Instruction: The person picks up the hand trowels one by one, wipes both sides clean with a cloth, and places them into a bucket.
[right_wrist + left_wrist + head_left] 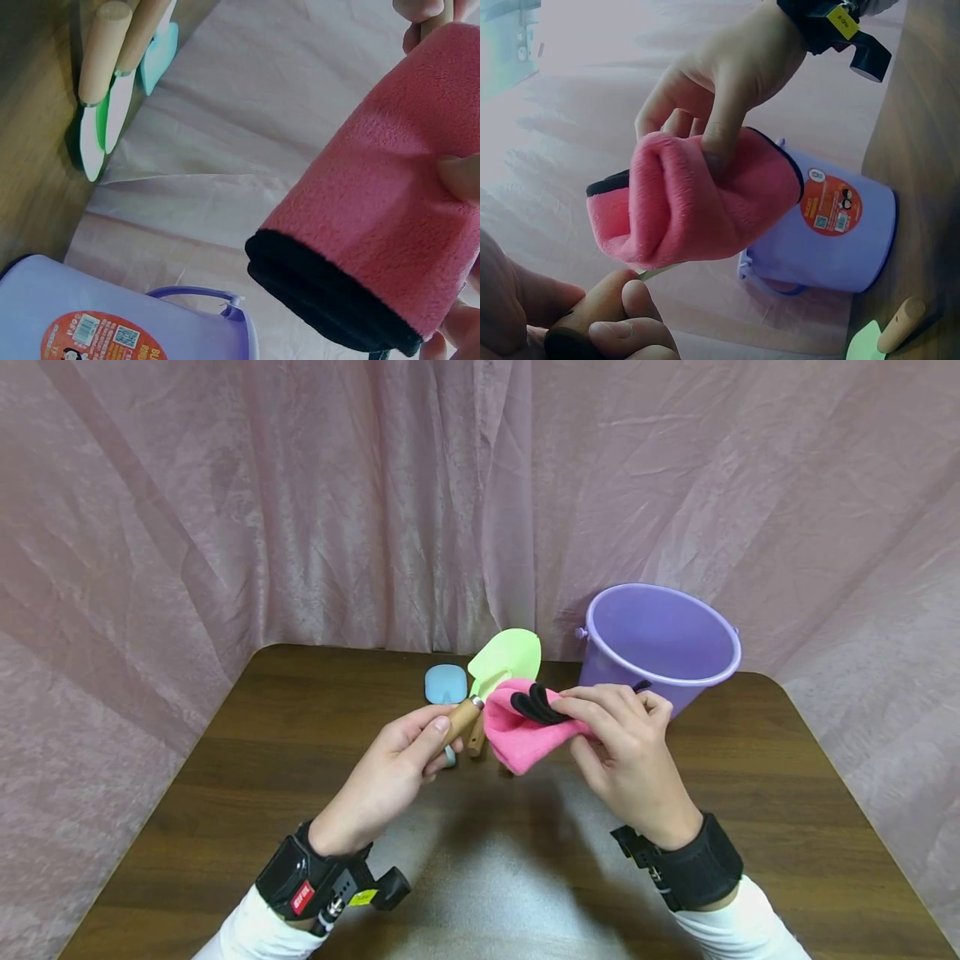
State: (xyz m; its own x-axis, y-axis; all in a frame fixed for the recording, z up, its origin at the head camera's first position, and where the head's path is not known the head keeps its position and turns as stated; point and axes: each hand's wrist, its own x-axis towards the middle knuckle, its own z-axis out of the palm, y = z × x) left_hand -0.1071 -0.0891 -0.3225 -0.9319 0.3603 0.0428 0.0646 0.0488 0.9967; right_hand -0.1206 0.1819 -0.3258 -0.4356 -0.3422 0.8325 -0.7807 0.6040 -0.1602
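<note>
My left hand [401, 752] grips the wooden handle [459, 720] of a garden tool. A sliver of light green shows past the handle in the left wrist view, and the pink cloth hides the tool's head. My right hand [626, 747] holds this folded, fluffy cloth [517, 747], which has black edging, between thumb and fingers. In the right wrist view the cloth [375, 195] fills much of the right side, with the right thumb [461, 178] pressed on it. Folded layers of cloth [682, 202] face the left wrist camera.
Behind my hands lie a light green trowel [510, 653] and a blue-headed tool [446, 683]; wooden handles [106, 52] show beside them. A purple bucket [660, 681] with an orange label [831, 206] stands at the back right. Pink curtain [390, 510] hangs behind the table.
</note>
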